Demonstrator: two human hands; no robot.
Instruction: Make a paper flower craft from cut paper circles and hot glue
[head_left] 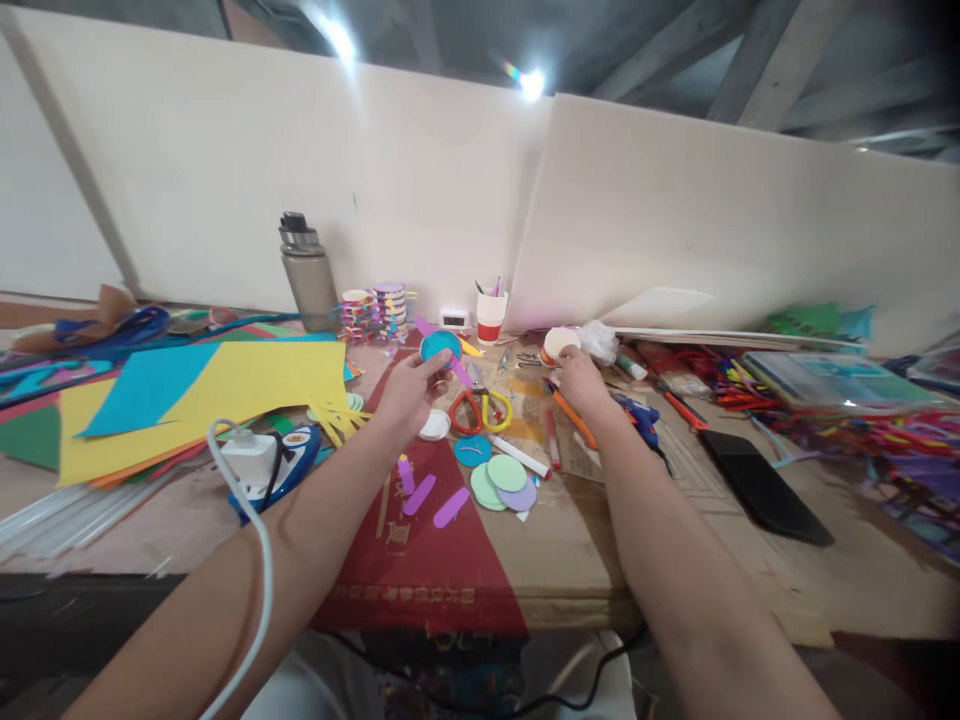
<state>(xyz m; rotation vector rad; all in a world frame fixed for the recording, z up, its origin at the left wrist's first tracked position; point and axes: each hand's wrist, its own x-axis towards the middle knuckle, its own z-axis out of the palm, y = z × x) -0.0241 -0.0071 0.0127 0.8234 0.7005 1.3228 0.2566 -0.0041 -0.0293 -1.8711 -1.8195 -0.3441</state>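
Note:
My left hand (409, 392) is raised over the table and pinches a teal paper disc (440, 346) that has a purple strip (457, 368) stuck to it. My right hand (579, 378) reaches far forward, fingers curled near a roll of tape (559, 343) and crumpled plastic (598, 341); what it holds, if anything, I cannot make out. Below the hands lie orange-and-yellow scissors (480, 410), a white lid (434, 426), loose paper circles (501, 482), purple strips (435, 497) and a marker (521, 457).
Large yellow and blue paper sheets (210, 395) cover the left of the table. A white charger with a cable (251, 462) lies near my left arm. A grey bottle (307, 272), a red-and-white cup (491, 315), a blue glue gun (641, 420), a black phone (761, 487) and pipe cleaners (862, 425) stand around.

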